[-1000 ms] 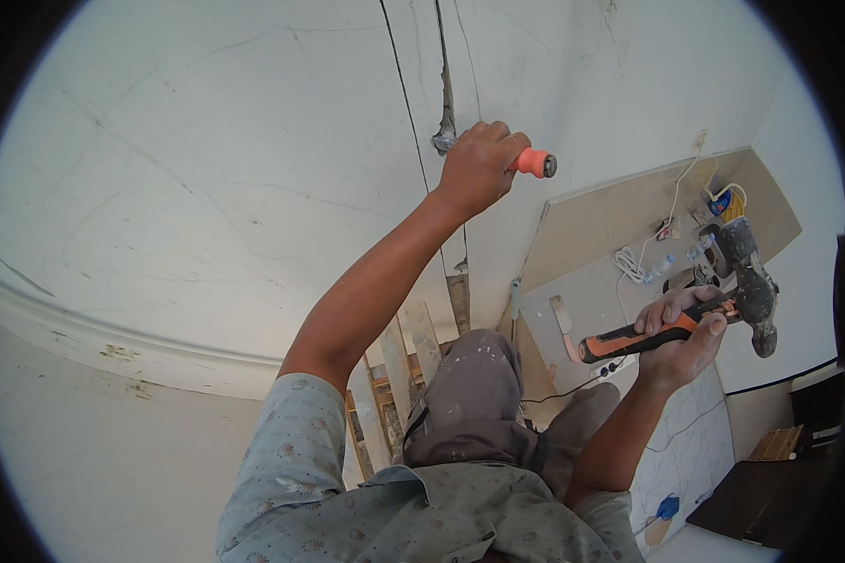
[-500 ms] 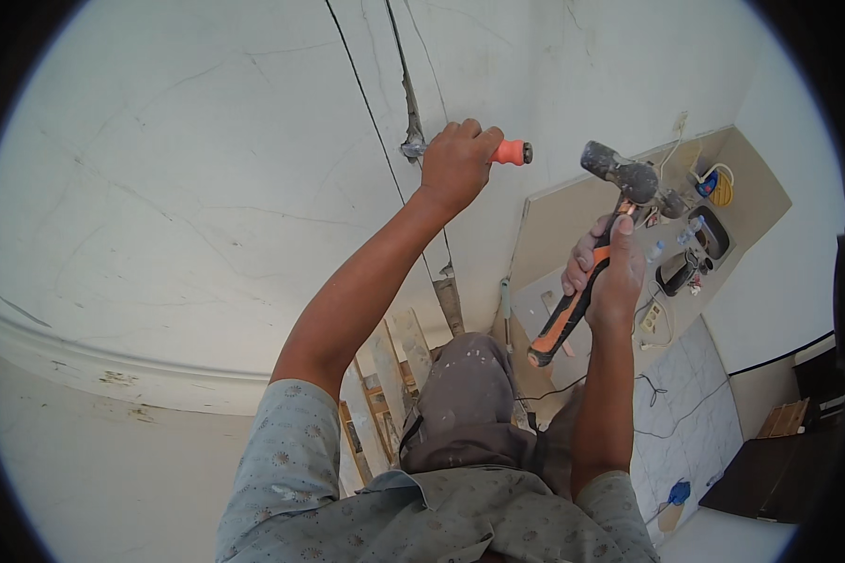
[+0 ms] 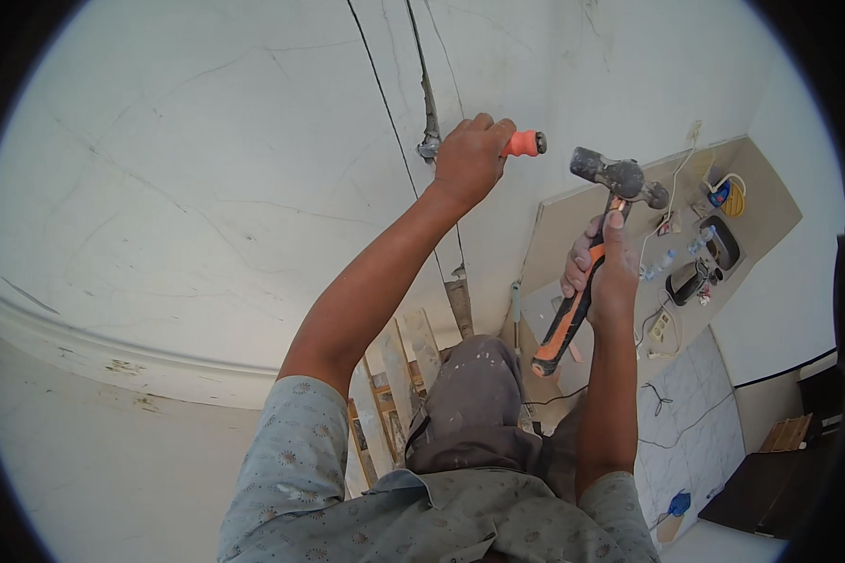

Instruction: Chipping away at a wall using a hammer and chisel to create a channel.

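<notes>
My left hand (image 3: 472,159) is wrapped round the orange grip of a chisel (image 3: 524,144), its dark butt end pointing right. The chisel's working end meets a rough chased groove (image 3: 429,113) in the white wall (image 3: 235,178); my fingers hide most of its shaft. To the right, my right hand (image 3: 610,277) grips a ball-peen hammer (image 3: 614,175) by its black and orange handle. The dusty hammer head is raised a short gap to the right of the chisel's butt, not touching it.
Wooden slats (image 3: 396,371) stand below, beside my dusty trouser leg (image 3: 469,399). On the right is a counter (image 3: 582,225) with a sink (image 3: 721,242), plastic bottles and a power strip (image 3: 661,327). A cable (image 3: 695,418) lies on the tiled floor (image 3: 685,375). Thin cut lines run down the wall.
The hammer head has shifted slightly left toward the chisel's butt. My left hand keeps the chisel at the groove. The whole view has slid a little to the right.
</notes>
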A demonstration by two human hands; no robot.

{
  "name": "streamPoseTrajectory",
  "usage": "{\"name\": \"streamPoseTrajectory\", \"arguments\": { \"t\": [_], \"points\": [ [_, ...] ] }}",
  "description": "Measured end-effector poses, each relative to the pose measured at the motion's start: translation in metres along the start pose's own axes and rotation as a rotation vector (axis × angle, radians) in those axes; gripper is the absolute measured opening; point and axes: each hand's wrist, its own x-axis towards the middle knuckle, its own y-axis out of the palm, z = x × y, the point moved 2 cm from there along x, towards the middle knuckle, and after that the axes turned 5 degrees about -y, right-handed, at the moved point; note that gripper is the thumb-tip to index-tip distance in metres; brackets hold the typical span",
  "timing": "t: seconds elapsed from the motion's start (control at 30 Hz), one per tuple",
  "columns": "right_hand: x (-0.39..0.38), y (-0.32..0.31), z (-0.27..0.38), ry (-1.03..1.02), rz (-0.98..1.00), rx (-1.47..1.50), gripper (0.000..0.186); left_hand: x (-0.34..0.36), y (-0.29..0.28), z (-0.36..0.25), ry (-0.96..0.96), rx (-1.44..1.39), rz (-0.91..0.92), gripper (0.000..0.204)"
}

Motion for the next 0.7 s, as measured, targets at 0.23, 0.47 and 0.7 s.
{"name": "streamPoseTrajectory", "arguments": {
  "t": [0.23, 0.47, 0.7],
  "points": [
    [0.018, 0.014, 0.068, -0.548, -0.461, 0.476, 0.046, -0.005, 0.007, 0.006, 0.047, -0.005, 0.02, 0.017],
    [0.003, -0.006, 0.009, 0.089, -0.021, -0.034, 0.038, -0.007, 0.01, 0.003, 0.032, 0.126, 0.193, 0.022],
    [0.012, 0.0, 0.054, -0.435, -0.356, 0.429, 0.038, -0.009, 0.005, 0.008, 0.035, -0.001, 0.015, 0.022]
  ]
}}
